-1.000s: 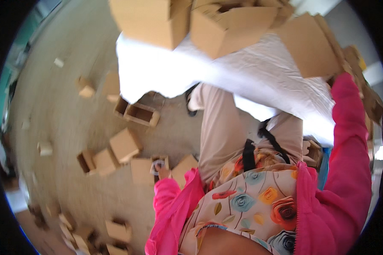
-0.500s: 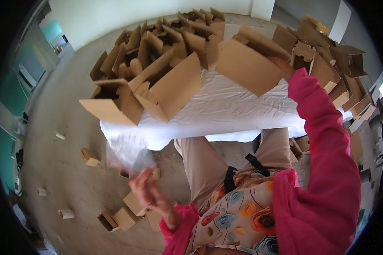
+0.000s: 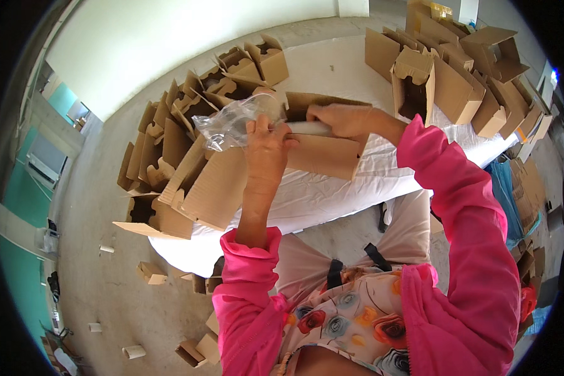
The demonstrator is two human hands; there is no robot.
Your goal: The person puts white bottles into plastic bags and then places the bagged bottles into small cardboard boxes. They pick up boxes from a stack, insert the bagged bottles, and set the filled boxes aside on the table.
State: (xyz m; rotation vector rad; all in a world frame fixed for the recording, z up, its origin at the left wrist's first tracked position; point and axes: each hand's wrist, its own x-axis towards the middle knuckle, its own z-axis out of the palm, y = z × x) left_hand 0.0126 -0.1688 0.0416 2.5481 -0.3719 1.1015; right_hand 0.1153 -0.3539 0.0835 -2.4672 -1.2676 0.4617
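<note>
Over the near side of the white-covered table [image 3: 319,200], both my hands meet at an open cardboard box [image 3: 324,156]. My left hand [image 3: 267,147] is closed at the edge of a clear, crinkled plastic bag [image 3: 229,123], which spreads leftward over neighbouring boxes. At the top of the box my right hand [image 3: 344,119] curls its fingers inside the opening, between the raised back flap and the front panel. A pale strip [image 3: 308,128] shows between the two hands; what it is, and what the right fingers grip, I cannot make out.
Open brown boxes [image 3: 175,138] crowd the table's left side. More boxes [image 3: 457,88] are stacked at the right. On the floor at lower left lie small cardboard pieces [image 3: 151,273] and short pale tubes [image 3: 133,352]. A blue sheet [image 3: 504,194] hangs at the right.
My left hand has come up from beside the table to the box with the plastic bag. My right hand and the box have moved left and nearer, and the view has shifted.
</note>
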